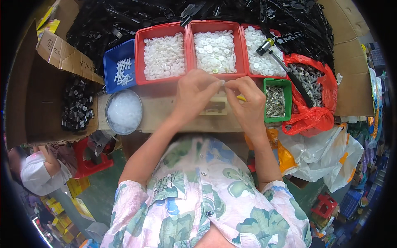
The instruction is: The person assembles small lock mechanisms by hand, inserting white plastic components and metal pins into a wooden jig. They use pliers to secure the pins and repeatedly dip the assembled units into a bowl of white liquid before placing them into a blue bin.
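Observation:
My left hand (197, 89) and my right hand (247, 94) meet above the workbench, fingertips nearly touching. Both are closed in a pinch. A small whitish part (222, 82) shows at the left fingertips; its exact kind is too small to make out. Whatever sits in the right pinch is hidden by the fingers. Just under the right fingers a bit of a yellow object (241, 98) shows. Below the hands a small pale block with a dark slot (215, 108) lies on the bench (163, 111).
Red bins (188, 49) of white discs stand behind the hands. At left are a blue bin (108, 68) and a round bowl (141, 113); at right, a green tray (266, 99) of metal pins, a hammer (291, 74) and a red bag (308, 124). Black parts (227, 10) are heaped behind.

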`<state>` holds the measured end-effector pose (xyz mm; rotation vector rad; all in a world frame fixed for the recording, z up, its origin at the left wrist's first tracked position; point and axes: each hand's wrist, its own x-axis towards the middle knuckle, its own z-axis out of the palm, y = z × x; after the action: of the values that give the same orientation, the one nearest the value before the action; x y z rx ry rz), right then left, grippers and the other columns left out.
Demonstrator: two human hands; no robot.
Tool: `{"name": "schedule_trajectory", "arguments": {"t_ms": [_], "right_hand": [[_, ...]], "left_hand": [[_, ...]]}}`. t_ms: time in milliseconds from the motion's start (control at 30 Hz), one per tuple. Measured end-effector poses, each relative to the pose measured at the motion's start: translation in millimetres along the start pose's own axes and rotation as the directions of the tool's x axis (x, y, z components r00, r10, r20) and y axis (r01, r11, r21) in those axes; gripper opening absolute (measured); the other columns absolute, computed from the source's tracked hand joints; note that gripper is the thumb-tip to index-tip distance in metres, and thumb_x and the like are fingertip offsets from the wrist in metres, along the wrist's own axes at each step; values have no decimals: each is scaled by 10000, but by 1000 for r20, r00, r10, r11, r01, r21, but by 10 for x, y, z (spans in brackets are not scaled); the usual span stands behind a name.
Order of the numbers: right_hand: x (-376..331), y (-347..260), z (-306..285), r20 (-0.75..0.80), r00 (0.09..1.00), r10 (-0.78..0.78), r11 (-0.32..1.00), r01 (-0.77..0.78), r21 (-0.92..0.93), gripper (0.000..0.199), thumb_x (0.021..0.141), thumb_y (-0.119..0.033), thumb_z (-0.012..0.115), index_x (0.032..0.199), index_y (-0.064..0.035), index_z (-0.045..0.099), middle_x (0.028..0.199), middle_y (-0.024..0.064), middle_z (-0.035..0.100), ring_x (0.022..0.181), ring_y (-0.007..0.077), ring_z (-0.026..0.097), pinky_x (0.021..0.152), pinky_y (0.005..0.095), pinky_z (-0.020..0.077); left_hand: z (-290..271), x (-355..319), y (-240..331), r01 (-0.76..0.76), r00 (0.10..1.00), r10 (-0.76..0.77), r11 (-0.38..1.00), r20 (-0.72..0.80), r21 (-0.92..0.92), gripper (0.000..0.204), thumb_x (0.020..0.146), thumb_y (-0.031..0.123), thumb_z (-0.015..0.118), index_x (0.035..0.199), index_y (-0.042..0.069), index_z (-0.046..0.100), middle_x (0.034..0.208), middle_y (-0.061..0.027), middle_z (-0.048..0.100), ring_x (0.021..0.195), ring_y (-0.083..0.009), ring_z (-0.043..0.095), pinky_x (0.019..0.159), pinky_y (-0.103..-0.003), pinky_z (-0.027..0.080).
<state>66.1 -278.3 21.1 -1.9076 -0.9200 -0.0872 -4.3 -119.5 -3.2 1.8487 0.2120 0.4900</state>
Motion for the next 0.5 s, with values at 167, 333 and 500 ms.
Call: {"name": "schedule_trajectory", "arguments": {"t_ms": [167,333,500], "right_hand": [[-39,18,9,-10,999,-33,999,33,-39,122,818,51,688,933,16,666,861,142,625,785,321,635,668,404,497],[-66,0,-37,15,1000,7,1000,-6,-24,108,835,36,693,938,15,670,858,133,632,761,291,651,681,387,509],[-38,4,-150,127,981,150,967,-172,187,93,839,4,718,927,18,692,858,101,676,741,197,665,689,323,513]], "left_hand": [[28,-31,102,-215,973,229,945,-29,247,102,844,71,759,902,-13,753,832,-97,671,799,-203,604,714,-321,475],[51,-92,152,-271,957,289,915,-17,299,107,854,70,747,908,-23,747,841,-101,673,812,-207,609,721,-329,478],[-7,-160,126,216,976,-204,961,80,-176,118,916,109,728,950,-4,736,873,-21,683,795,-78,587,715,-263,463]]}}
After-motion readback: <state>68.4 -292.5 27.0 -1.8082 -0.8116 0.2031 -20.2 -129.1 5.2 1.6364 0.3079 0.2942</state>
